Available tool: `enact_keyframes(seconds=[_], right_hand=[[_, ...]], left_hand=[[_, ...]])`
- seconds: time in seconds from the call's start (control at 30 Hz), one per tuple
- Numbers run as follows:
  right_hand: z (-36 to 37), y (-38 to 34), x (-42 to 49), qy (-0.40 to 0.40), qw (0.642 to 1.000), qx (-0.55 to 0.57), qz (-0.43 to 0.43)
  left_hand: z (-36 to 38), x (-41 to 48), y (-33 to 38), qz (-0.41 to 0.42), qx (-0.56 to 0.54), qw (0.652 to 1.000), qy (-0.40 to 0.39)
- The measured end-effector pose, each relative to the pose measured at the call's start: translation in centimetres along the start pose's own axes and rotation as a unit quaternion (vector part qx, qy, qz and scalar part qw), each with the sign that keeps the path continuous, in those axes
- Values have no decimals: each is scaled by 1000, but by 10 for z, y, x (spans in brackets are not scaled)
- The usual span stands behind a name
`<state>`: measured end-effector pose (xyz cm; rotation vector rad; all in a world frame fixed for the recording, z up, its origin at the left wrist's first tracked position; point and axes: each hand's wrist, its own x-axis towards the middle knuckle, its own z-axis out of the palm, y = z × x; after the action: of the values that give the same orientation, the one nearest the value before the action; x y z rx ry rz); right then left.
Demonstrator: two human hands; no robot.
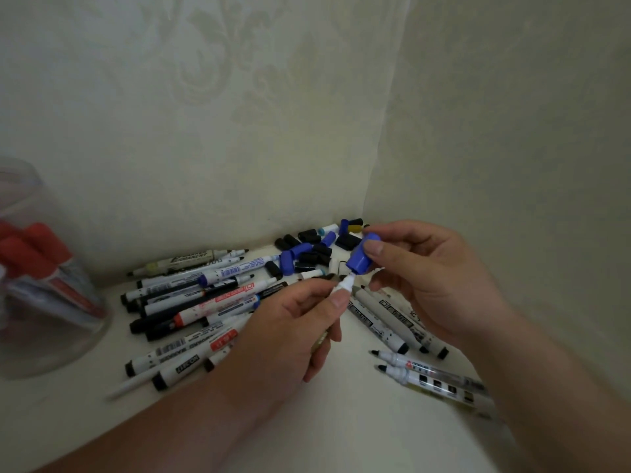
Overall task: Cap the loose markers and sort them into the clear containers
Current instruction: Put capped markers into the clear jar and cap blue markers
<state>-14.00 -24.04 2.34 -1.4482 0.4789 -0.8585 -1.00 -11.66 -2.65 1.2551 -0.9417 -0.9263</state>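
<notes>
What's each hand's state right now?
Left hand: grips a marker, tip end up.
Right hand: pinches a blue cap, held at the marker's tip.

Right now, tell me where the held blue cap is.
In the head view, right of centre: the right hand pinches the blue cap just above the tip of the marker in the left hand, in front of the loose caps.

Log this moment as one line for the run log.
step: capping | left hand: holds marker | right hand: holds blue cap at marker tip, not fully on | clear container: red-capped markers inside
</notes>
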Motion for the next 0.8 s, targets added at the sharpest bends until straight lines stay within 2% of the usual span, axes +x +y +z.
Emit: enact_keyframes(seconds=[0.17, 0.27, 0.5, 0.8], right_hand=[[-2, 0, -2, -27, 997, -72, -19], [-2, -1, -3, -42, 996, -78, -16], [-4, -1, -5, -83, 993, -79, -20], [6, -6, -8, -71, 992, -103, 2]], left_hand=[[0, -1, -1, 8, 9, 1000, -1], [-2, -3, -2, 10, 7, 1000, 2], [-7, -4, -1, 12, -71, 997, -39], [-9, -3, -5, 14, -75, 997, -25]])
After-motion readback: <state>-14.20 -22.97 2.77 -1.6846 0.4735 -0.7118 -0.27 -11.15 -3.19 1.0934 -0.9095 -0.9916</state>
